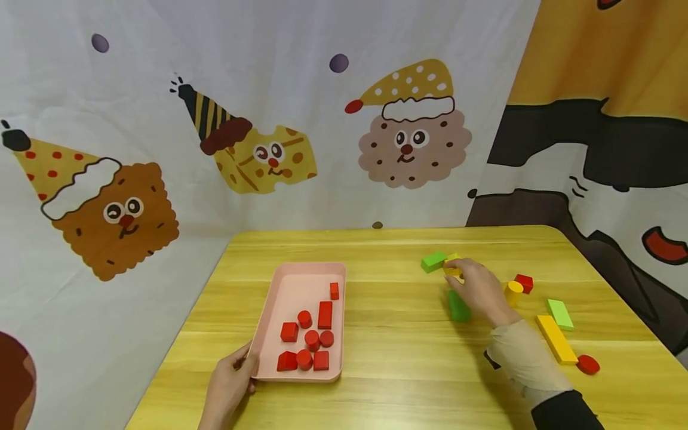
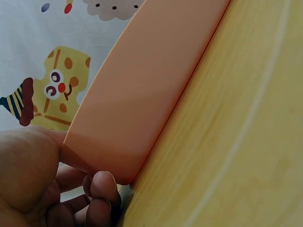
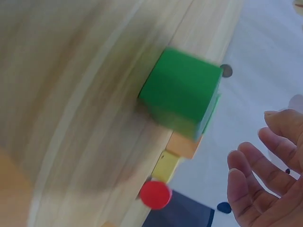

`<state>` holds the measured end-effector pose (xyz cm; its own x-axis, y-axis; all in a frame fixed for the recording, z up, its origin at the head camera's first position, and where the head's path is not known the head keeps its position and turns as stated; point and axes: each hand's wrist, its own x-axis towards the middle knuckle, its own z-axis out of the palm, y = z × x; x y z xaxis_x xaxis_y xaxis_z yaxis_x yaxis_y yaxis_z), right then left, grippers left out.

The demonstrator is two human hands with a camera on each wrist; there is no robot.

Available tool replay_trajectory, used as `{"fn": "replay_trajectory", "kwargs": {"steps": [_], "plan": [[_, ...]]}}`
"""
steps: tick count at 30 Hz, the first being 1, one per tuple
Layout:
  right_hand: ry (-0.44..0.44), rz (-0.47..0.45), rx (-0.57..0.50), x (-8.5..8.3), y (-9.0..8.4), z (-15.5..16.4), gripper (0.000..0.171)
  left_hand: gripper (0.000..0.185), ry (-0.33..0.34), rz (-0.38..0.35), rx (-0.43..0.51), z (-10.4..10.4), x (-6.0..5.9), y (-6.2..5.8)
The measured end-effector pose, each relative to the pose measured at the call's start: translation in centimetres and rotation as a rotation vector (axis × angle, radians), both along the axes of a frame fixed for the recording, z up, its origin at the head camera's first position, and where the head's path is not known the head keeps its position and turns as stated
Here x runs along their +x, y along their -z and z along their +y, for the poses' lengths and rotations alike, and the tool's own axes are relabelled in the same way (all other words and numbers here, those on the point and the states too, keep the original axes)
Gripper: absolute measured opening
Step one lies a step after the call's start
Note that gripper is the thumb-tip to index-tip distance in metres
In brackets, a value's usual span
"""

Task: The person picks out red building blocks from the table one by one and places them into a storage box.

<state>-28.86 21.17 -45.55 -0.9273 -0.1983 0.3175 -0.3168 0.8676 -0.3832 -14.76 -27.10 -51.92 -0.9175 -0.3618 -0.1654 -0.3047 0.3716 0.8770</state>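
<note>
Head view: pink tray [image 1: 279, 298] sits left of middle on tabletop [image 1: 387, 358], wide bare wood between tray and loose blocks. Left hand [image 1: 228, 385] pinches tray's near corner. Tray is flat, pale pink, holds nine red blocks [image 1: 309, 334]. Right hand [image 1: 481, 289] rests over blocks at right, fingers loose and spread, holding nothing. Near it: three green blocks [image 1: 433, 261], three yellow, two red.

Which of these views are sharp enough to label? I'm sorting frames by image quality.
Head view: evenly lit and sharp, the pink plastic tray crisp, table edges bowed by the wide lens. Left wrist view: sharp, very close on the tray wall. Right wrist view: motion-blurred, the green wooden block and wood grain smeared.
</note>
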Motion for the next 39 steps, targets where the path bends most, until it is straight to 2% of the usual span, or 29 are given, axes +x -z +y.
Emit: {"fn": "replay_trajectory", "kwargs": {"steps": [10,16,24,33,39], "plan": [[0.057,-0.054,-0.041,-1.1,-0.3,3.0,0.034,0.044,-0.009,-0.003,0.011,0.0,-0.1,0.1],[0.057,-0.12,-0.005,-2.1,-0.2,4.2,0.035,0.042,-0.016,0.005,0.027,0.1,-0.2,0.1],[0.042,-0.157,0.019,-3.3,0.3,4.7,0.035,0.043,-0.029,-0.008,0.024,0.2,-0.2,0.0],[0.063,-0.231,0.061,-3.8,0.9,4.9,0.042,0.043,-0.02,-0.016,0.028,0.2,-0.3,0.2],[0.063,-0.224,0.107,-4.3,1.2,5.0,0.04,0.042,-0.022,-0.01,0.015,0.2,-0.3,0.1]]}}
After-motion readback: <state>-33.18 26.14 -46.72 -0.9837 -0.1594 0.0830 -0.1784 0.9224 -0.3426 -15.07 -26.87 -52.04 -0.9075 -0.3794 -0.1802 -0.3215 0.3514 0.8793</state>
